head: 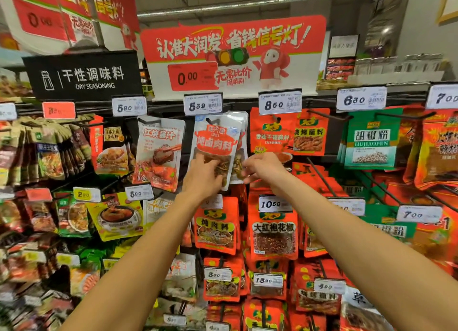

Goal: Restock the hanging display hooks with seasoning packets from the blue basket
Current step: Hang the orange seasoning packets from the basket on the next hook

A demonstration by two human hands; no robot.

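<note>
Both arms reached up to the top row of the display; the left hand (202,175) lay flat against the lower face of the white packet (216,147), fingers spread and pressing rather than gripping; the right hand (262,167) hovered just beside the packet's right edge, fingers loosely curled, holding nothing that I could make out. The packet hung tilted from the hook (210,120) under the 5.89 price tag (203,104), with more of its kind behind it. The blue basket was out of view. The likely trouble: the hole might sit only partly on the hook, so letting go could drop the packet; pushing hard might knock the neighbouring packet (158,152) askew.
</note>
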